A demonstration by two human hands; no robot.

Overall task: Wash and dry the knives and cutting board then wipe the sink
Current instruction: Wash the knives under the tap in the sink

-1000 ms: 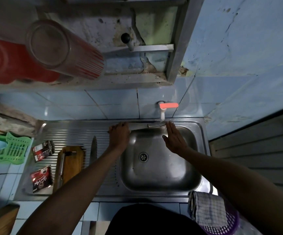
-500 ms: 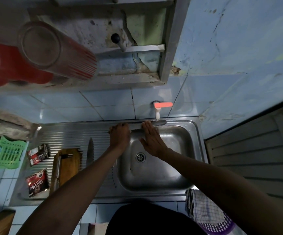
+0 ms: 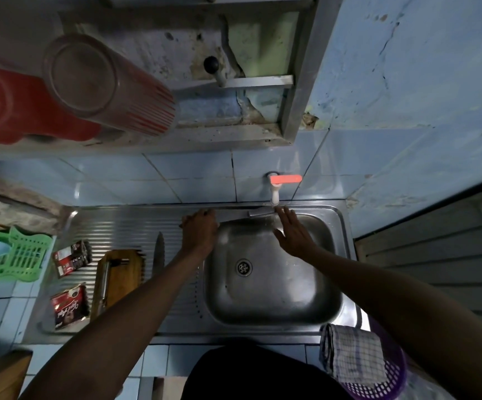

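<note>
- Left hand (image 3: 199,230), centre frame, curls round the handle of a knife (image 3: 258,211) laid along the sink's (image 3: 274,319) far rim, blade under the tap (image 3: 275,192).
- Right hand (image 3: 294,232) is spread flat, fingers straight, just beside the blade tip.
- Second knife (image 3: 159,255) lies on the drainboard, beside the board (image 3: 118,278), left of centre.
- Checked cloth (image 3: 349,353) at lower right.

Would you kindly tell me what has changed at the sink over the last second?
The right hand, half a second ago laid over the knife near the left hand, has slid right along the blade to under the tap, fingers straight. The left hand keeps its grip on the handle end at the sink rim. The cutting board, the second knife and the checked cloth are unmoved.
</note>
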